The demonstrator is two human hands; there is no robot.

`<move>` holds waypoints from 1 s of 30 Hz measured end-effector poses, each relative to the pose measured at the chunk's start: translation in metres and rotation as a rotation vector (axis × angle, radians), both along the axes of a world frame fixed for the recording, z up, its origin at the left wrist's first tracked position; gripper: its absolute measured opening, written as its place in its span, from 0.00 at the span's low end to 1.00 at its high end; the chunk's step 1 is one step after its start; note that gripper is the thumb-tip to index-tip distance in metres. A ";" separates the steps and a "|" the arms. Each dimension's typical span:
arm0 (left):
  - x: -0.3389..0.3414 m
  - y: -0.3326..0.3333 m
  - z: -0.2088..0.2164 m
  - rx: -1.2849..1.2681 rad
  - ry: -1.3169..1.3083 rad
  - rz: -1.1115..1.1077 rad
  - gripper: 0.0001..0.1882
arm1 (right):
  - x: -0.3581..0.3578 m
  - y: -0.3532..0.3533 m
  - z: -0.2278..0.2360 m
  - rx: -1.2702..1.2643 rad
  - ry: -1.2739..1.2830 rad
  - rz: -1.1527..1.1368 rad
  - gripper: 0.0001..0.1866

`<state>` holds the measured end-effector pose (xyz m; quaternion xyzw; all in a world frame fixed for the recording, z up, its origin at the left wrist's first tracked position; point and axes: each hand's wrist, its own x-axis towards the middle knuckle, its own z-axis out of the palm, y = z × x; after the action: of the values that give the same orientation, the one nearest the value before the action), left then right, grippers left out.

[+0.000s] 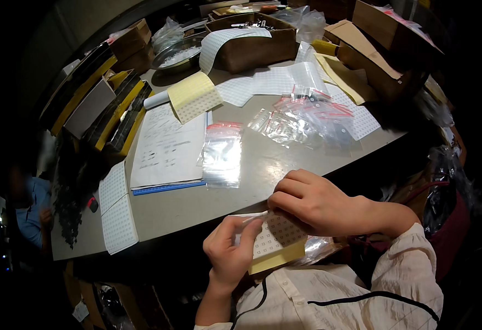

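Note:
Close to my body, just off the table's near edge, a white sheet of small printed labels (278, 234) lies over a yellow backing (278, 258). My left hand (229, 246) is closed on the sheet's left side, thumb on top. Something pale and thin shows under that thumb, too unclear to name. Curled over the sheet's top edge, my right hand (320, 204) has its fingers pressed together. Its fingertips touch that edge, and what they pinch is hidden. Beyond my hands, a stack of clear zip bags (222, 157) with red strips lies on the table (268, 165).
Loose zip bags (301, 121) and label sheets (276, 81) spread over the far side. A clipboard with papers (169, 146) lies left, beside black-and-yellow bins (109, 115). A metal bowl (179, 53) and cardboard box (257, 48) stand behind. Another person (32, 212) is at far left.

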<state>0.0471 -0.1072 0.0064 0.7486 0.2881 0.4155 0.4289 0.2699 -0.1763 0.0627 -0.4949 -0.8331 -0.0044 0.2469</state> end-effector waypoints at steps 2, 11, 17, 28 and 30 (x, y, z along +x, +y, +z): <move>0.001 0.001 -0.001 -0.010 -0.005 -0.003 0.06 | -0.003 0.001 -0.003 0.082 -0.025 -0.010 0.15; 0.008 0.013 -0.002 -0.158 -0.008 0.044 0.08 | -0.004 -0.004 -0.012 0.266 -0.184 0.028 0.20; -0.006 0.031 -0.003 -0.278 -0.096 0.157 0.08 | 0.047 0.025 -0.008 0.134 0.053 -0.167 0.10; -0.031 0.034 -0.006 -0.332 -0.220 0.193 0.07 | 0.027 0.008 -0.012 -0.190 0.133 -0.278 0.11; -0.032 0.032 -0.007 -0.322 -0.231 0.190 0.07 | 0.028 0.012 -0.003 -0.255 0.187 -0.212 0.11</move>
<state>0.0151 -0.0747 -0.0002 0.5874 0.3689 0.4854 0.5322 0.2983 -0.1646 0.0595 -0.6055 -0.7435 0.1214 0.2567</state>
